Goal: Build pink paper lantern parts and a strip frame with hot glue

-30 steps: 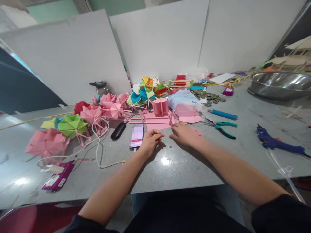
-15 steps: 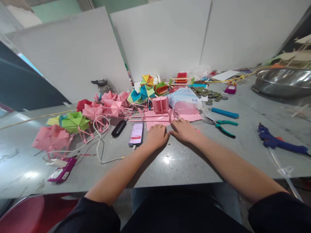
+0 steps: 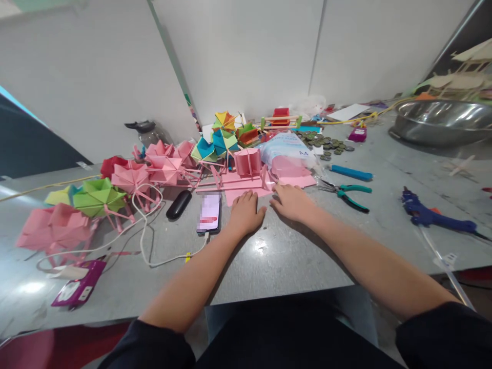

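My left hand (image 3: 246,212) lies palm down and open, its fingertips on the near edge of a pink paper sheet (image 3: 232,197). My right hand (image 3: 291,202) also rests flat and open beside it, its fingertips close to the pink paper by the plastic A4 paper bag (image 3: 286,148). Neither hand holds anything. Just beyond them a folded pink paper box (image 3: 248,163) stands among pink strips. Left of my left hand is a phone (image 3: 209,211) with a cable plugged in, and beyond it a black oblong case (image 3: 179,205).
Pink and green folded paper models (image 3: 100,196) spread along the left. Pliers (image 3: 353,197), a blue bar-shaped tool (image 3: 351,172) and a blue glue gun (image 3: 438,215) lie rightward. Coins (image 3: 326,144) and a steel basin (image 3: 442,125) sit farther back. A purple power strip (image 3: 80,284) lies front left.
My hands have drawn slightly apart, with the thumbs now separated. The view has shifted, so the left-hand objects appear farther left. The paper models look unchanged.
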Available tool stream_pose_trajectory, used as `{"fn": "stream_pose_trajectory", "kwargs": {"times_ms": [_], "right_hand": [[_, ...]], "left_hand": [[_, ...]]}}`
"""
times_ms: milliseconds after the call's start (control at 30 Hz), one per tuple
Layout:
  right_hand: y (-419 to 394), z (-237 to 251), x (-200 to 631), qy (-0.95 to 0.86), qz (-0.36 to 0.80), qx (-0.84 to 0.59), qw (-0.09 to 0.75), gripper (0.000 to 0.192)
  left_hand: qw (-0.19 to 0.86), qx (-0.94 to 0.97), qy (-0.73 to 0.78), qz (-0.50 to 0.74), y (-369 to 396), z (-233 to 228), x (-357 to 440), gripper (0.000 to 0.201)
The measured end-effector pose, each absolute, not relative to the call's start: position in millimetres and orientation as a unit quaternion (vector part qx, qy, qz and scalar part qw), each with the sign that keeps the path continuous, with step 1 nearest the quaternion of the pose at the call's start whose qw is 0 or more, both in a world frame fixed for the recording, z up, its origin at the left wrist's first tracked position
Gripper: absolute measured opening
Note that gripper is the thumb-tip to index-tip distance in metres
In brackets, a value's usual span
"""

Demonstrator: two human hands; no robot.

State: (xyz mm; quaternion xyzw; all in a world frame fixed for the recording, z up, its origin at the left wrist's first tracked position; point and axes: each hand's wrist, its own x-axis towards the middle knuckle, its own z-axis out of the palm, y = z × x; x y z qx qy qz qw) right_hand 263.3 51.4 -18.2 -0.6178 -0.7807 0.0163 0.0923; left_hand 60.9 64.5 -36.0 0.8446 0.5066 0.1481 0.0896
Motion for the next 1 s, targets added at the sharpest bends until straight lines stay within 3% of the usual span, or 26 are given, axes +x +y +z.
{"fn": "stream_pose_trajectory", "kwargs": {"times_ms": [200, 567, 867, 1000], "right_hand": [[45.1, -12.1, 264.5, -0.790, 0.007, -0.609, 0.075, 0.032], [46.7, -21.2, 264.8, -0.801, -0.009, -0.596, 0.058, 0.038], [47.1, -16.7, 261.3, -0.835, -0.004, -0.548, 0.054, 0.033], [47.7, -17.9, 259.7, -0.838, 0.003, -0.541, 0.067, 0.039]], "left_hand": [[0.110, 0.828, 0.522, 0.169, 69.5, -34.6, 59.4, 0.062], [0.118, 0.822, 0.529, 0.175, 69.0, -32.5, 62.2, 0.069], [0.111, 0.818, 0.537, 0.173, 69.3, -30.0, 64.3, 0.046], [0.106, 0.820, 0.537, 0.168, 67.7, -28.6, 64.4, 0.037]]}}
